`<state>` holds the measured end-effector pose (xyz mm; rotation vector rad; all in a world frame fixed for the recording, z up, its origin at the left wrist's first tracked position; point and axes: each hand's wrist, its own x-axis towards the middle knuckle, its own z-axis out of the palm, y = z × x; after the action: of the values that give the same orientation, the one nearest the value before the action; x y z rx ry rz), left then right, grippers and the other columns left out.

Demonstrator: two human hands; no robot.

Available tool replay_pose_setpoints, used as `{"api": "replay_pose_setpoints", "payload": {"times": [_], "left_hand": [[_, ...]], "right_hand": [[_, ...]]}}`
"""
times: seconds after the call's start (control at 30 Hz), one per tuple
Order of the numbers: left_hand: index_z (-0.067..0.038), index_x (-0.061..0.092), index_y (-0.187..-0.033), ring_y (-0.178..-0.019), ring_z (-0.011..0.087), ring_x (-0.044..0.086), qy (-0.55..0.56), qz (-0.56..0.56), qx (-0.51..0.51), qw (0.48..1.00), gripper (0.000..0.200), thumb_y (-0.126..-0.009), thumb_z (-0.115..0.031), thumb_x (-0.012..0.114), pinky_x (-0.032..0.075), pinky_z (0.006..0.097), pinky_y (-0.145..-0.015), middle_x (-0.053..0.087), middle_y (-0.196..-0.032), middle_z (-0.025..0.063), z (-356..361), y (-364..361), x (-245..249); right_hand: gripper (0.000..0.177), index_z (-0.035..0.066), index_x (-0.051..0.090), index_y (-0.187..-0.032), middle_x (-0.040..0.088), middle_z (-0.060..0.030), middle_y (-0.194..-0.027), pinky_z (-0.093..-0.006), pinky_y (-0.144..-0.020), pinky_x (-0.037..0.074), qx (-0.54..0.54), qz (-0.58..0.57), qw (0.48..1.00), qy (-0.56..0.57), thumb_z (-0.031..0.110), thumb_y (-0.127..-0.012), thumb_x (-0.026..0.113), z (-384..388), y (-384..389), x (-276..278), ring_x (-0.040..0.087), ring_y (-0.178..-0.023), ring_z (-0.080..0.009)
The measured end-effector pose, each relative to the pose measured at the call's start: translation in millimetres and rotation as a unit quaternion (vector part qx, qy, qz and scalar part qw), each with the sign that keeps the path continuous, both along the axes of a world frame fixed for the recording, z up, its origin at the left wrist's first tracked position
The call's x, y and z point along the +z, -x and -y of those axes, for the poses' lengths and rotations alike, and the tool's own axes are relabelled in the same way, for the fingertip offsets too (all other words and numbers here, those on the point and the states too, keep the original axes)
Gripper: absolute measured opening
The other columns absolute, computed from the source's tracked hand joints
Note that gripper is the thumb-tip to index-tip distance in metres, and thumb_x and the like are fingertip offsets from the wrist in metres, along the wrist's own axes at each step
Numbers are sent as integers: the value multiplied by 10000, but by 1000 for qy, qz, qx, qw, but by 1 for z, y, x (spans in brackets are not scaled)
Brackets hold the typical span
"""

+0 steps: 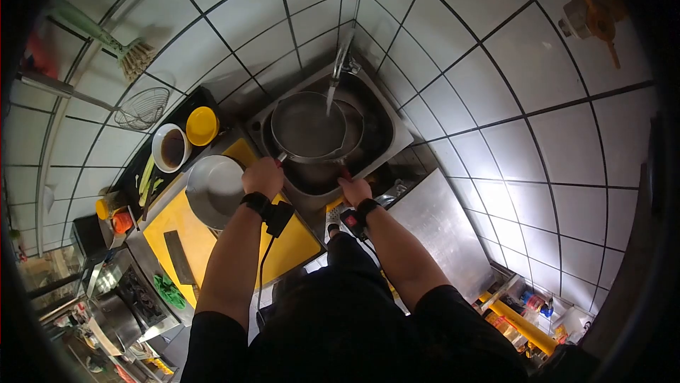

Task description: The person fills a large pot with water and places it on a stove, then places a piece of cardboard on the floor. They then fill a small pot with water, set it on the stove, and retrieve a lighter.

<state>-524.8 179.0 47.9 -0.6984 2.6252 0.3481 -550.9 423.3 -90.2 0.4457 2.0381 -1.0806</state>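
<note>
My left hand is closed on the red handle of a grey saucepan, which is over the sink. A stream of water from the faucet runs down into this pan. My right hand grips the red handle of a second pan, mostly hidden beneath the first, with only its right rim showing. Close by my left wrist, a pale round pan or bowl rests on the yellow cutting board.
On the left counter are a cleaver, a white bowl of dark liquid, a yellow bowl and green stalks. A wire strainer and brush hang on the wall. A steel surface lies at the right.
</note>
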Motion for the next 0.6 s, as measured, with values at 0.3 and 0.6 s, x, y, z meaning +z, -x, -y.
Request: {"api": "replay_pose_setpoints", "payload": {"times": [0.3, 0.6], "left_hand": [[-60, 693, -1007, -954, 332, 672, 19, 24, -7, 1000, 310, -874, -328, 614, 539, 443, -805, 708, -1009, 132, 4, 4, 4], [-61, 690, -1018, -978, 331, 664, 11, 21, -2, 1000, 318, -864, -331, 622, 533, 441, -825, 702, -1026, 142, 4, 0, 6]], "right_hand": [[678, -76, 631, -1081, 664, -260, -1115, -455, -922, 504, 76, -119, 980, -138, 542, -805, 609, -4, -9, 11, 641, -1056, -397], [570, -58, 708, -876, 704, -249, -911, -457, -882, 520, 191, -101, 973, -86, 496, -847, 578, 9, -28, 17, 682, -948, -380]]}}
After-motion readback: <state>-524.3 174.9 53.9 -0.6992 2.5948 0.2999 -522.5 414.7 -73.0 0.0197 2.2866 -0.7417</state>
